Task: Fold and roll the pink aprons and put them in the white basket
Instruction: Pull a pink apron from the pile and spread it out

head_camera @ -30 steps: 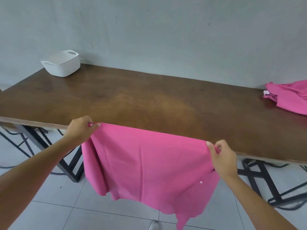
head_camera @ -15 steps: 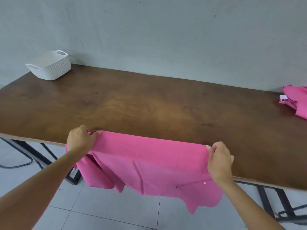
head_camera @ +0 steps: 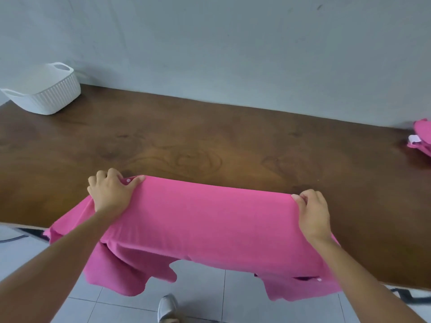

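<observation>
A pink apron (head_camera: 210, 220) lies stretched across the near edge of the brown wooden table (head_camera: 210, 145), its lower part hanging off over the floor. My left hand (head_camera: 112, 194) pinches the apron's far left corner, thumb on top of the cloth. My right hand (head_camera: 312, 213) grips the far right corner with curled fingers. The white ribbed basket (head_camera: 46, 94) stands at the table's far left corner by the wall and looks empty. More pink aprons (head_camera: 422, 138) lie at the far right edge, mostly cut off.
A grey wall runs behind the table. Below the near edge are white floor tiles, my shoe (head_camera: 166, 308) and black metal table legs (head_camera: 401, 293).
Both hands have carried the apron's top edge forward over the table, so more cloth lies on the wood and less hangs down. The camera has come closer.
</observation>
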### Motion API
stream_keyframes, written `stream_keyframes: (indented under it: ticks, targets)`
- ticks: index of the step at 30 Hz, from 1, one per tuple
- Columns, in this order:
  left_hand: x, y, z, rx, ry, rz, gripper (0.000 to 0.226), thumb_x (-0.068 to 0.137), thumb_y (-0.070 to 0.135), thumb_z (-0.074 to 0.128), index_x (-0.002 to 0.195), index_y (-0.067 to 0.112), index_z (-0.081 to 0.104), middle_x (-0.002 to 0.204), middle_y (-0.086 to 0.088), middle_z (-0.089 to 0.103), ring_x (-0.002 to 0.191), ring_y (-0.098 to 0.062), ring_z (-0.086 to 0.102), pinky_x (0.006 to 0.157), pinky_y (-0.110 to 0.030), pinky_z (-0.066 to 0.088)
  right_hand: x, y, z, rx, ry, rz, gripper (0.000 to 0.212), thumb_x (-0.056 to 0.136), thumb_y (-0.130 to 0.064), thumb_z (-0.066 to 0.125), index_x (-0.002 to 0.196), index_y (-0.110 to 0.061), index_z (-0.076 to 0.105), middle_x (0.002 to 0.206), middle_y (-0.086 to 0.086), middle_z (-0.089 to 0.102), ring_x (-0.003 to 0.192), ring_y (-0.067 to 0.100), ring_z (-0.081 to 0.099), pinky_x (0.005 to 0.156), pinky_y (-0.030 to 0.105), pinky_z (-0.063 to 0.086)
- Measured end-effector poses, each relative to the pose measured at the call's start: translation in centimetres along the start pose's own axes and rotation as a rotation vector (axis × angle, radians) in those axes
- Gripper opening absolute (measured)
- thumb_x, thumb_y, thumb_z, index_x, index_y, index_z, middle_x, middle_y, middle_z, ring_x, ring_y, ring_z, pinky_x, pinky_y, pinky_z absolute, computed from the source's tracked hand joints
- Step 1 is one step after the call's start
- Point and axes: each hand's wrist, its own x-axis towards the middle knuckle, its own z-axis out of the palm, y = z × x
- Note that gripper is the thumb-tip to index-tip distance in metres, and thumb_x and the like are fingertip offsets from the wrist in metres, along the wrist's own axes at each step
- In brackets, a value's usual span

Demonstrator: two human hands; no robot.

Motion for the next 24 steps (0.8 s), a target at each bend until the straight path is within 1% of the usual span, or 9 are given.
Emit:
stream_keyframes:
  ticks: [2, 4, 6, 8, 10, 13, 20, 24]
  targets:
    - [1.9, 0.5, 0.1, -0.003, -0.032, 0.013, 0.057, 0.074, 0.069, 0.075, 0.084, 0.015, 0.059, 0.11, -0.014, 0.056, 0.114, -0.04, 0.044, 0.101, -0.053, 0.036, 1.3, -0.4, 0.6, -0.034, 0.012, -0.01, 0.023, 0.101, -0.026, 0.058, 0.08, -0.017, 0.052, 0.084, 0.0, 0.055, 0.085, 0.023, 0.046, 0.075, 0.034, 0.035]
    - [3.9, 0.9, 0.3, -0.036, -0.058, 0.045, 0.055, 0.072, 0.068, 0.078, 0.081, 0.017, 0.058, 0.104, -0.008, 0.054, 0.112, -0.039, 0.045, 0.101, -0.051, 0.036, 2.7, -0.7, 1.4, -0.07, 0.039, -0.016, 0.022, 0.099, -0.027, 0.06, 0.08, -0.018, 0.054, 0.083, -0.001, 0.055, 0.083, 0.024, 0.046, 0.079, 0.038, 0.038]
    - [5.9, 1.1, 0.5, -0.068, -0.076, 0.085, 0.054, 0.068, 0.066, 0.082, 0.077, 0.019, 0.056, 0.097, -0.003, 0.052, 0.108, -0.037, 0.047, 0.097, -0.048, 0.038, 4.3, -1.1, 2.2, -0.093, 0.059, -0.009, 0.023, 0.098, -0.028, 0.062, 0.079, -0.017, 0.056, 0.082, -0.001, 0.055, 0.082, 0.025, 0.047, 0.082, 0.042, 0.038]
    - [8.1, 1.3, 0.7, -0.085, -0.109, 0.114, 0.054, 0.066, 0.066, 0.084, 0.075, 0.021, 0.055, 0.094, -0.001, 0.054, 0.104, -0.033, 0.047, 0.094, -0.045, 0.039, 6.0, -1.4, 2.9, -0.1, 0.064, 0.011, 0.024, 0.098, -0.031, 0.063, 0.079, -0.018, 0.056, 0.081, -0.002, 0.056, 0.083, 0.024, 0.047, 0.085, 0.043, 0.037]
    - [10.1, 1.6, 1.0, -0.102, -0.135, 0.134, 0.053, 0.065, 0.066, 0.084, 0.075, 0.023, 0.055, 0.093, -0.001, 0.056, 0.103, -0.031, 0.047, 0.094, -0.044, 0.04, 7.7, -1.7, 3.6, -0.115, 0.07, 0.016, 0.026, 0.097, -0.035, 0.064, 0.077, -0.02, 0.056, 0.08, -0.003, 0.057, 0.082, 0.024, 0.048, 0.085, 0.043, 0.038]
    - [12.6, 2.0, 1.8, -0.116, -0.128, 0.162, 0.053, 0.066, 0.066, 0.084, 0.073, 0.023, 0.054, 0.09, 0.0, 0.056, 0.1, -0.03, 0.047, 0.093, -0.044, 0.041, 10.2, -2.3, 4.6, -0.13, 0.067, 0.029, 0.027, 0.096, -0.038, 0.064, 0.077, -0.021, 0.056, 0.078, -0.003, 0.056, 0.081, 0.025, 0.049, 0.084, 0.043, 0.037]
    - [17.9, 4.3, 4.2, -0.133, -0.121, 0.22, 0.054, 0.068, 0.068, 0.081, 0.072, 0.021, 0.053, 0.084, 0.002, 0.054, 0.092, -0.024, 0.043, 0.088, -0.038, 0.038, 14.7, -3.3, 6.2, -0.153, 0.104, 0.037, 0.028, 0.097, -0.036, 0.063, 0.077, -0.017, 0.057, 0.076, -0.004, 0.054, 0.08, 0.025, 0.047, 0.085, 0.045, 0.038]
    - [21.2, 5.9, 6.0, -0.13, -0.127, 0.269, 0.054, 0.07, 0.07, 0.077, 0.074, 0.022, 0.052, 0.085, 0.003, 0.054, 0.092, -0.024, 0.043, 0.089, -0.04, 0.039, 17.3, -3.4, 7.0, -0.163, 0.121, 0.028, 0.029, 0.097, -0.036, 0.063, 0.076, -0.019, 0.054, 0.075, -0.006, 0.051, 0.078, 0.024, 0.046, 0.082, 0.044, 0.037]
